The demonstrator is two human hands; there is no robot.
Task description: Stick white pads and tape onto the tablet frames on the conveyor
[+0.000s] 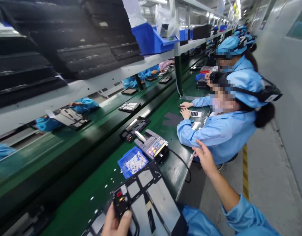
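At the bottom of the view, my left hand (116, 223) has its thumb and fingers closed around a small black device (121, 202) with red and orange lights. Beneath it lies a flat black panel (159, 193) with pale grey plates set in it; its lower part is cut off by the frame. My right hand (204, 158) is raised off the bench edge with nothing in it, index finger stretched out close to the blue sleeve of a co-worker (222, 131). Beyond the panel are a blue bin (124, 163) of small white pieces and a grey tape dispenser (151, 144) with coloured buttons.
A dark conveyor line runs along the left, carrying several panels (129, 106). A black frame part (135, 127) lies behind the dispenser. Overhead, a shelf (153, 60) holds black stacked trays (74, 39) and a blue box (151, 39). A cable (183, 159) hangs over the bench edge.
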